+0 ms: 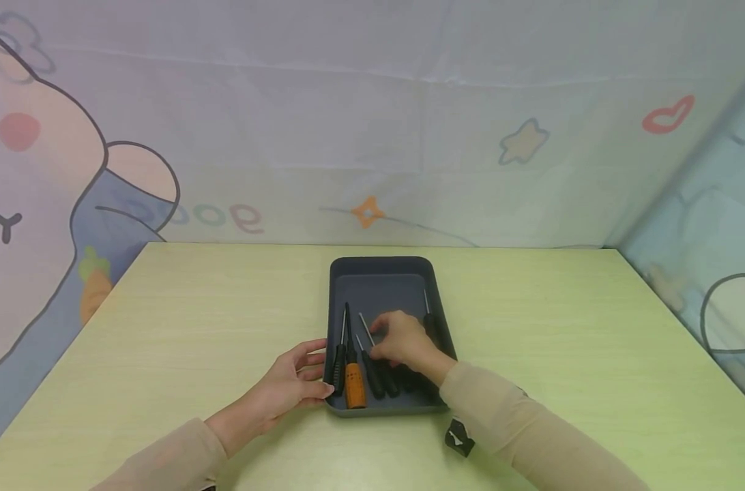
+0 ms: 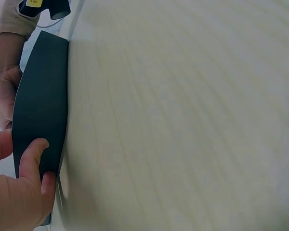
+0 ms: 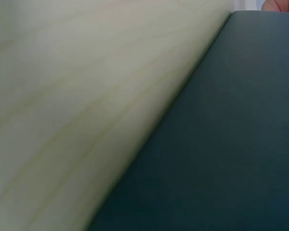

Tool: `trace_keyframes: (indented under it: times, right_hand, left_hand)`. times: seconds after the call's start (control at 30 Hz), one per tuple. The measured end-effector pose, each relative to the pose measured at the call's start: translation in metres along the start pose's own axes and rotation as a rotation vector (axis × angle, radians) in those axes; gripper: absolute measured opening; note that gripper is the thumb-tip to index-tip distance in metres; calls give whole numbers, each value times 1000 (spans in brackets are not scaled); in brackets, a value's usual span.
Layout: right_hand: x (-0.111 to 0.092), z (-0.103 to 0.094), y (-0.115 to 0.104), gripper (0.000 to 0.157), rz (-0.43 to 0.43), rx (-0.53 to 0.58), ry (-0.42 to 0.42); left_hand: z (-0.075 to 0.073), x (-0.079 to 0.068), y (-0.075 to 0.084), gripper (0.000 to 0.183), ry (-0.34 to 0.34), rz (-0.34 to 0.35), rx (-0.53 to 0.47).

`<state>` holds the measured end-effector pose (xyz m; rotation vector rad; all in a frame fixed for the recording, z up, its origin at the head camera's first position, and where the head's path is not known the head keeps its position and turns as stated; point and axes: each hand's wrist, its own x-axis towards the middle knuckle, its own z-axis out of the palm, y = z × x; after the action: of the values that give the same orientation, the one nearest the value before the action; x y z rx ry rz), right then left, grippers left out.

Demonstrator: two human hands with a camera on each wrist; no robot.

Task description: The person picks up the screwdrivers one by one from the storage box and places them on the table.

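Note:
A dark grey tray (image 1: 378, 266) holds several screwdrivers. At its left wall my left hand (image 1: 289, 382) grips the side, the thumb at the rim and the fingers along the outside; the left wrist view shows these fingers (image 2: 32, 159) against the wall. Along the left inside lie a black-handled screwdriver (image 1: 339, 368) and an orange-handled screwdriver (image 1: 355, 387). Two more black-handled screwdrivers (image 1: 372, 375) lie beside them. My right hand (image 1: 406, 341) reaches into the tray, fingers bent, by a thin metal shaft (image 1: 366, 327); whether it pinches the shaft is hidden.
Another screwdriver (image 1: 430, 320) lies along the tray's right wall, partly behind my right hand. A pale wooden table (image 1: 237, 293) bears the tray. Behind it hangs a printed cloth (image 1: 360, 123). A small black device (image 1: 458, 438) sits under my right sleeve.

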<state>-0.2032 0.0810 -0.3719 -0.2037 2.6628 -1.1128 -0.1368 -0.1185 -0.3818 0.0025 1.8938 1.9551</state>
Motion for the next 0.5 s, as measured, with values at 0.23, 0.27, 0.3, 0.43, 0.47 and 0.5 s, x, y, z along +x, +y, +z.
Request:
trace_keyframes:
  times: [0.23,0.27,0.3,0.43,0.47,0.5]
  right_hand:
    - [2,0,-3,36,6,-28,-25]
    - [3,-1,-2,36,7,-27,-30]
    - [4,-1,-2,37,14,-19,-34]
    - [5,-2,1,37,28,17,-50]
    - [6,-2,1,37,32,29,-55]
    - [6,-2,2,37,37,40,-59]
  left_hand:
    - [0,1,1,74,12,1,2]
    - [0,1,1,74,14,1,1]
    - [1,1,1,74,15,0,0]
    - [0,1,1,74,8,3,2]
    - [0,0,1,74,4,4,0]
    - [0,0,1,75,0,4,0]
